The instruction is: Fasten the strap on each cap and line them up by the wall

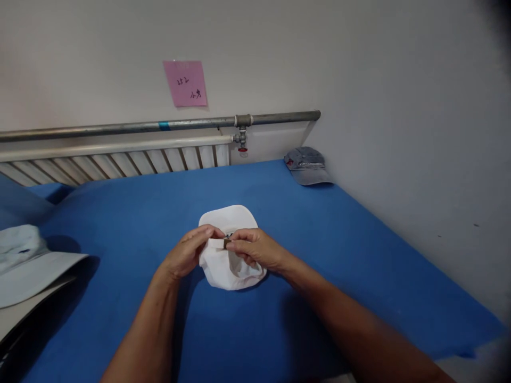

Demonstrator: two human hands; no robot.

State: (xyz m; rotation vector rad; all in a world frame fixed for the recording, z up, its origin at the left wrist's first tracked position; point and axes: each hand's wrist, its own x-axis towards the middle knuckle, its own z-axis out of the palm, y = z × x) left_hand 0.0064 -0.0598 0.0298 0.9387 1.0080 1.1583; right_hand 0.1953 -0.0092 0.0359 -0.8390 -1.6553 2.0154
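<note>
well in from the table's [239, 335] far edge, my left hand [187, 252] grips the white cap [217, 268]; my right hand [261, 249] pinches its strap [216, 243], which points left from those fingers.

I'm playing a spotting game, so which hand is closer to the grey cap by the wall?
Right. The right hand is at the white cap, short of the grey cap and left of it; the left hand is farther left.
</note>
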